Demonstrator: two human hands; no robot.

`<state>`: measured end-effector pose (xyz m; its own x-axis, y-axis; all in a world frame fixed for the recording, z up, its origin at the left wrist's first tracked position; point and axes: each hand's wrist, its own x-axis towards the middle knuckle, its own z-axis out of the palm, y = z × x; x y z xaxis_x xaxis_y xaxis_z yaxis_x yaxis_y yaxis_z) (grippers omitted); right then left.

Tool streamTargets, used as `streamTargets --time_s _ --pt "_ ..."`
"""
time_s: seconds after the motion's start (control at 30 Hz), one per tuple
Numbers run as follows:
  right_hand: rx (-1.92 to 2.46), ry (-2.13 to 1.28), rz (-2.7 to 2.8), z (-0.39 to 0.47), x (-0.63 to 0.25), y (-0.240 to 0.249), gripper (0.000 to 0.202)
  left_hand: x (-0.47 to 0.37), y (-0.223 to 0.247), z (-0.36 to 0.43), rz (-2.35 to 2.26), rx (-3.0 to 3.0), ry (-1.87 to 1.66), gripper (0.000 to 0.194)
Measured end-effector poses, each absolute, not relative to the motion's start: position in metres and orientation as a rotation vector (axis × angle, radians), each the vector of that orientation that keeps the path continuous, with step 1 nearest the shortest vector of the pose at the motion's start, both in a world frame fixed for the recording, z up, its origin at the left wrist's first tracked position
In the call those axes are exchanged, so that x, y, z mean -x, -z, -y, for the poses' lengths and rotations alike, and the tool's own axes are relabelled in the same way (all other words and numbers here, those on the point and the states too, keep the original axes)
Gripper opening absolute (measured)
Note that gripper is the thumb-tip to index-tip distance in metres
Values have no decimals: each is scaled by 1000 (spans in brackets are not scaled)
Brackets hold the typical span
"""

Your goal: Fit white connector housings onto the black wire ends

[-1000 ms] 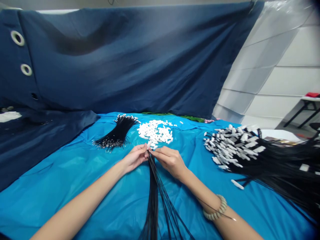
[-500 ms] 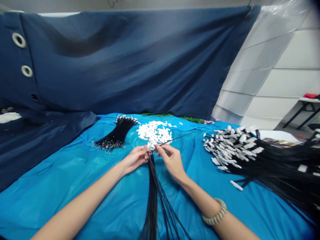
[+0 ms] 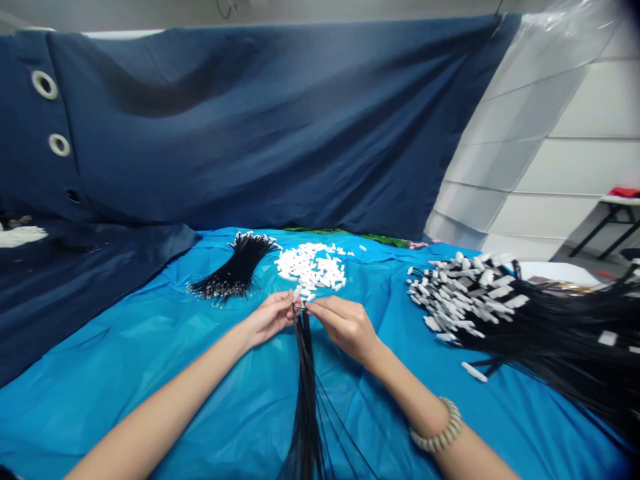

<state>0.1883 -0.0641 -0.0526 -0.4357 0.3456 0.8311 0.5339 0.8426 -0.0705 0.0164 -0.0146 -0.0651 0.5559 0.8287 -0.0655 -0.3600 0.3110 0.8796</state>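
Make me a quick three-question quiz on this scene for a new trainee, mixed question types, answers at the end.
1. True or false: the left hand and right hand are both at the far end of the black strands that run between the arms.

2. What lies on the blue sheet just beyond the hands?
A. Scissors
B. Loose white pieces
C. A glass jar

3. Fill in: as seen in this view, the small black bundle lies to the ____ of those pieces.

Key: 1. True. 2. B. 3. Left.

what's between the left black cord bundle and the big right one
A heap of small white pieces on the blue sheet, in the head view.
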Motion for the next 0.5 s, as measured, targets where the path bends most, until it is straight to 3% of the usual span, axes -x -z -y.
streamTargets --time_s 0.3,0.5 --pt "897 -561 1503 65 -162 48 16 -19 64 17 -588 -981 -779 18" --pt "891 -820 1349 55 -161 54 22 -21 68 19 -572 -1008 -750 16"
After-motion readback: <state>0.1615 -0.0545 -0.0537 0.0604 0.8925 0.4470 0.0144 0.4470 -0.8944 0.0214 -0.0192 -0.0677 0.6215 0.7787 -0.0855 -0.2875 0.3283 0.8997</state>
